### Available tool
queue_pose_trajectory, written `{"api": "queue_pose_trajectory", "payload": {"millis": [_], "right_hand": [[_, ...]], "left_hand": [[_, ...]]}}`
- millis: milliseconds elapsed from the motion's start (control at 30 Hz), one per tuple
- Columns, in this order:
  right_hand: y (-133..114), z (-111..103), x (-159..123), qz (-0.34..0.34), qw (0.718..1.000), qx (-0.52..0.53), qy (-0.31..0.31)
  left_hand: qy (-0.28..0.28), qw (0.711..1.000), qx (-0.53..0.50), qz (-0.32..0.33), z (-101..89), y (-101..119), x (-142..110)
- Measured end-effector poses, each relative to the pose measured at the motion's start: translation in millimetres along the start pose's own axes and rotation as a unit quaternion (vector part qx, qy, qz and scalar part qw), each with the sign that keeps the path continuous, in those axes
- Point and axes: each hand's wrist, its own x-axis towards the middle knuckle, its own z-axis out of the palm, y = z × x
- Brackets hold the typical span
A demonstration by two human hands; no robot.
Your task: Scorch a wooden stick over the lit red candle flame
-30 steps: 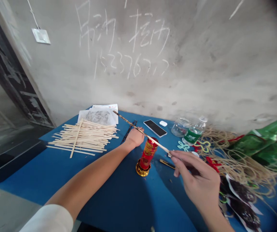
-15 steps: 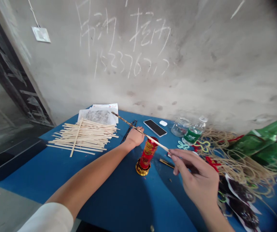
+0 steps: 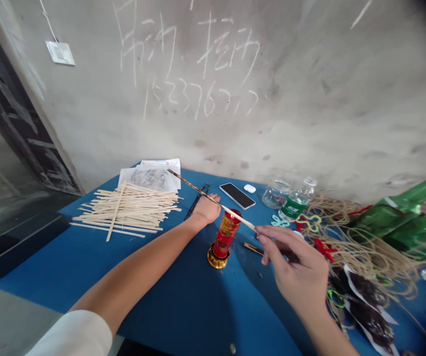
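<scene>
My right hand (image 3: 294, 269) pinches one end of a long thin wooden stick (image 3: 198, 189) and holds it slanted up and to the left, just over the top of a red and gold candle-like cylinder (image 3: 224, 237) that stands on the blue table (image 3: 183, 306). My left hand (image 3: 207, 210) lies curled on the table behind the cylinder, under the stick's middle; its fingers are mostly hidden. A short brown piece (image 3: 253, 248) lies beside the cylinder.
A pile of pale wooden sticks (image 3: 131, 210) and printed papers (image 3: 153, 176) lie at the far left. A phone (image 3: 237, 196), an earbud case (image 3: 250, 188), a glass jar (image 3: 276, 193) and a water bottle (image 3: 297, 201) stand by the wall. Tangled straw cords (image 3: 361, 237) and green bottles (image 3: 405, 212) fill the right.
My right hand has drifted slightly left and the stick with it. The left hand and the cylinder have stayed put.
</scene>
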Motion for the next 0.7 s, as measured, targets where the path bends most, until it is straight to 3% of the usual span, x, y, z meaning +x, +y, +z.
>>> {"api": "queue_pose_trajectory", "payload": {"millis": [700], "right_hand": [[3.4, 1.4, -0.6, -0.001, 1.0, -0.003, 0.003]], "left_hand": [[0.014, 1.0, -0.007, 0.01, 8.5, -5.2, 2.4]]}}
